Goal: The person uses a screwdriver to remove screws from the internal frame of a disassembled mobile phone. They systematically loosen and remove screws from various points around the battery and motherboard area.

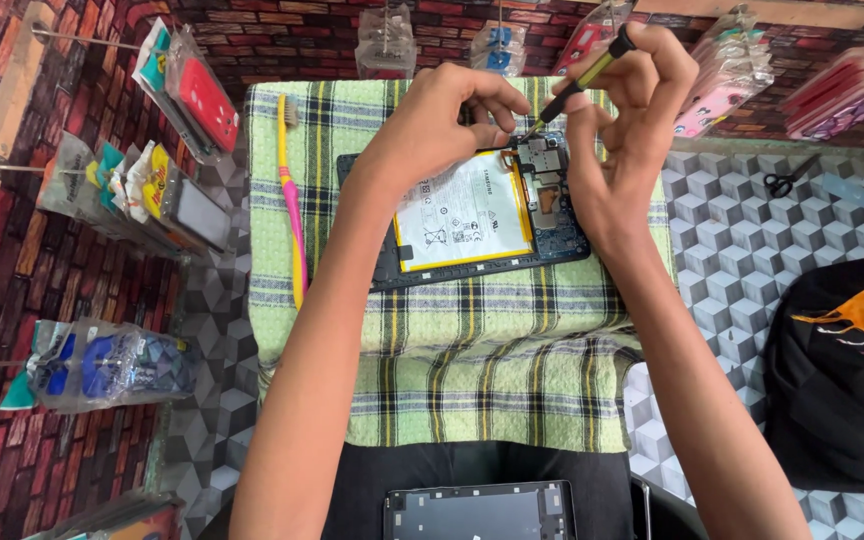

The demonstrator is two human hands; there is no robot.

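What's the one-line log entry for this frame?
right hand: holds screwdriver, tip on opened tablet | left hand: steadies tablet | surface: checked cloth

Opened tablet [472, 215] flat; screwdriver [577, 85] tilted

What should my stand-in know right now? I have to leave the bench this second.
Right hand: grips the yellow-and-black screwdriver, tip down at the circuit board.
Left hand: fingers press the top edge of the opened dark tablet, which lies back-off on the green checked cloth.
Done: back cover off, white battery exposed.
Left: battery and board still in place.
Yellow-pink toothbrush beside.
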